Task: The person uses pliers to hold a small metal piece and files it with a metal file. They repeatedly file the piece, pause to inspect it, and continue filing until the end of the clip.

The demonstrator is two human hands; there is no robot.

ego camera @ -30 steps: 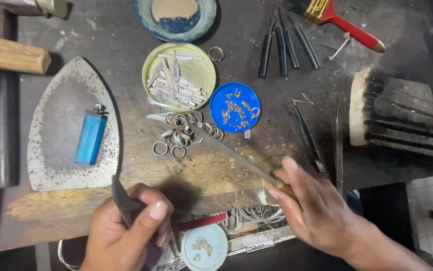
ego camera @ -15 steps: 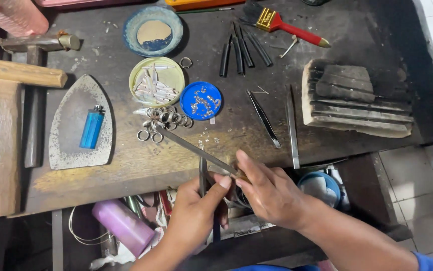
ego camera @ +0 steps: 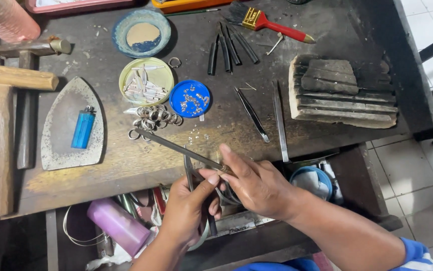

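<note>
I'm looking at a long thin metal rod (ego camera: 179, 146), slanting up and left from the front edge of the desk (ego camera: 126, 165), its far tip lying among a loose cluster of silver rings (ego camera: 154, 118). My right hand (ego camera: 256, 183) is clamped on the rod's near end, thumb and fingers closed round it, right over the front edge. My left hand (ego camera: 189, 211) sits just beside it, touching, fingers pinched together on dark tweezers (ego camera: 189, 170) that stand nearly upright against the rod. Just behind the rings there's a blue lid (ego camera: 190, 98) dotted with tiny bright bits, and beside it a pale green tin (ego camera: 146, 80) of small metal pieces. Further out, two more tweezers (ego camera: 264, 113) lie right of centre, a grooved charred block (ego camera: 344, 93) sits near the right edge, a red-handled brush (ego camera: 271, 25) at the back. Toward the left edge, a blue lighter (ego camera: 83, 128) rests on an iron-shaped metal plate (ego camera: 58, 145), with a wooden mallet (ego camera: 1, 125) beyond. Below the front edge, an open drawer holds a purple bottle (ego camera: 118, 226).
</note>
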